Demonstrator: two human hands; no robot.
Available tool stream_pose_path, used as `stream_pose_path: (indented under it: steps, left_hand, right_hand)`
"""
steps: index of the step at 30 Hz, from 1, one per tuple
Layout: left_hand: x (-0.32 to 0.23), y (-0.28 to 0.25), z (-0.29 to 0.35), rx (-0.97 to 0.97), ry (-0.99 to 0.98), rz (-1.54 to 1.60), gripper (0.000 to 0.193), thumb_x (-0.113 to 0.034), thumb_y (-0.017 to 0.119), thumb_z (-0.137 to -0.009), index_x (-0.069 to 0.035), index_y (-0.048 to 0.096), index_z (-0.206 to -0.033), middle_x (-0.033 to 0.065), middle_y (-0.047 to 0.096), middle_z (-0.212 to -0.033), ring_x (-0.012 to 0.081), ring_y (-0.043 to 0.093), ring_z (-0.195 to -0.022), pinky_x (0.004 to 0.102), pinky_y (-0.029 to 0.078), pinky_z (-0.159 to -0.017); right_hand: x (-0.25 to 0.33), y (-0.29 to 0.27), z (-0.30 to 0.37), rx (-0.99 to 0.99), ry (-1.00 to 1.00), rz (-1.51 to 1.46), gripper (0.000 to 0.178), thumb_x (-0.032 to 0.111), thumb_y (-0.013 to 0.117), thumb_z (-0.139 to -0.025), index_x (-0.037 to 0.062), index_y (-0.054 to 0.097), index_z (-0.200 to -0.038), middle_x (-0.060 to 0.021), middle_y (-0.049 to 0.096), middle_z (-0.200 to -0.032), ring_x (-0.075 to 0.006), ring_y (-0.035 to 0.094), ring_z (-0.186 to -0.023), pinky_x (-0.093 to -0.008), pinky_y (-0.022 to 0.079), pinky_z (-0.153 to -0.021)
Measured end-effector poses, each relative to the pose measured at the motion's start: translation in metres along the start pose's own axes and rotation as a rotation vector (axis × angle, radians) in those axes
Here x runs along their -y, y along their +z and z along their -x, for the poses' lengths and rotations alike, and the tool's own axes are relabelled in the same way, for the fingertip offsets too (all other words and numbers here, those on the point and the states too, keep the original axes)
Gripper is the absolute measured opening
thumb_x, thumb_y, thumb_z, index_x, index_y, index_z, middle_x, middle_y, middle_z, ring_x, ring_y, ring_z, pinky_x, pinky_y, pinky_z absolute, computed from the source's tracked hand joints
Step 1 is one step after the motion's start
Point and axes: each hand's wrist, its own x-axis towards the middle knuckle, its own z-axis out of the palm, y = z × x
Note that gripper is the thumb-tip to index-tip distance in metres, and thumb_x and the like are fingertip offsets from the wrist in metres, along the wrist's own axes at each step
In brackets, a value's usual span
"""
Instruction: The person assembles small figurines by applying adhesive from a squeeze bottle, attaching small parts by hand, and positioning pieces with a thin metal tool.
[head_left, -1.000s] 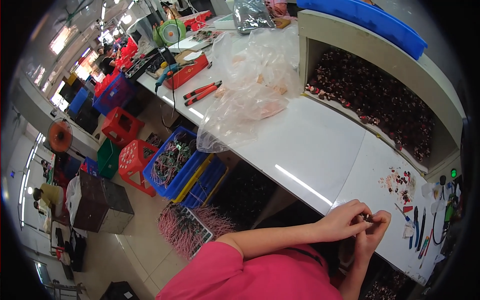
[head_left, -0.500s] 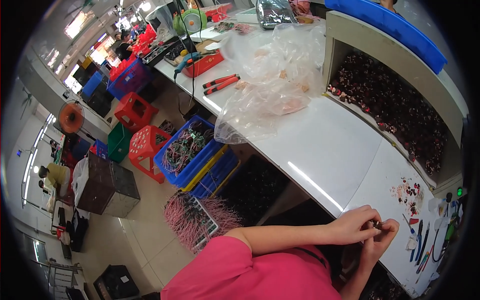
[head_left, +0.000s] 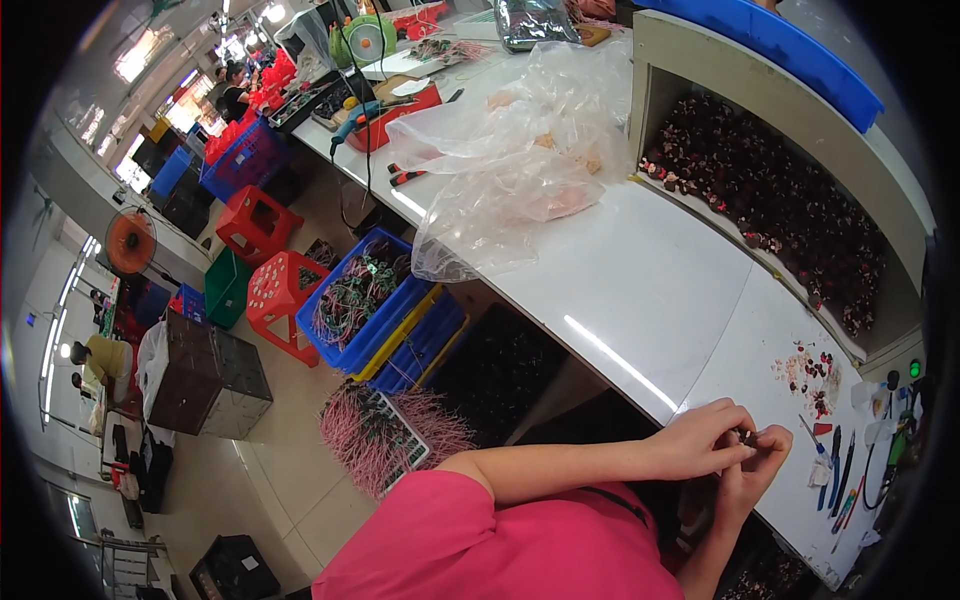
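A small dark lump (head_left: 746, 437) is pinched between the hands (head_left: 693, 444). Crumbly bits (head_left: 819, 402) are scattered on the glossy white tabletop (head_left: 650, 290).

Head view: a wide head-worn fisheye looks down at the near fingers (head_left: 733, 412), which sit low and right of centre. It takes in the bench (head_left: 640, 280) beyond the fingers and the floor (head_left: 275, 505) well to their left; straight edges bow outward.

Bright overall, white glare streak along the tabletop (head_left: 660, 260), black fisheye corners.
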Motion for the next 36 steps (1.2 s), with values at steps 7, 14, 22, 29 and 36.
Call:
stream_pose_path:
  steps: [7,14,22,29,36]
  left_hand:
    - [-0.003,-0.003,-0.002,0.008,-0.012,-0.002,0.024,-0.019,0.059,-0.085,-0.004,0.056,-0.104,0.0118,0.053,-0.095,0.0197,0.058,-0.078,0.0293,0.049,-0.071]
    - [-0.008,-0.005,-0.002,0.001,-0.004,-0.040,0.026,-0.019,0.059,-0.084,-0.004,0.055,-0.105,0.0122,0.053,-0.096,0.0201,0.058,-0.079,0.0295,0.049,-0.071]
    - [-0.003,0.013,0.004,-0.028,0.067,-0.059,0.026,-0.019,0.060,-0.084,-0.004,0.057,-0.105,0.0133,0.055,-0.095,0.0237,0.058,-0.081,0.0307,0.048,-0.073]
    - [0.009,0.025,-0.023,-0.045,-0.023,0.018,0.025,-0.012,0.064,-0.084,-0.003,0.058,-0.106,0.0087,0.057,-0.096,0.0132,0.060,-0.079,0.0253,0.050,-0.069]
    - [0.018,0.032,-0.041,0.082,-0.125,0.097,0.026,-0.008,0.061,-0.088,0.000,0.054,-0.111,0.0057,0.054,-0.099,0.0091,0.056,-0.085,0.0233,0.049,-0.073]
  right_hand:
    - [-0.002,0.000,-0.002,0.000,-0.005,0.022,0.037,-0.001,0.068,-0.076,0.0079,0.036,-0.093,-0.0029,0.031,-0.094,-0.0132,0.037,-0.085,-0.0230,0.035,-0.077]
    - [0.001,0.001,-0.005,0.020,-0.018,-0.008,0.036,-0.003,0.066,-0.077,0.0080,0.035,-0.093,-0.0030,0.031,-0.094,-0.0129,0.036,-0.085,-0.0223,0.035,-0.077]
    - [0.009,-0.009,0.008,-0.005,0.027,-0.046,0.036,-0.002,0.066,-0.076,0.0083,0.036,-0.092,-0.0031,0.031,-0.093,-0.0130,0.036,-0.083,-0.0226,0.035,-0.076]
    - [-0.015,-0.033,-0.015,0.093,-0.110,0.235,0.038,0.001,0.069,-0.067,0.0065,0.039,-0.091,-0.0078,0.034,-0.089,-0.0207,0.038,-0.083,-0.0288,0.036,-0.076]
    - [-0.023,-0.043,-0.030,0.032,-0.230,0.241,0.035,-0.002,0.069,-0.067,0.0055,0.045,-0.091,-0.0094,0.046,-0.091,-0.0250,0.047,-0.082,-0.0324,0.042,-0.072]
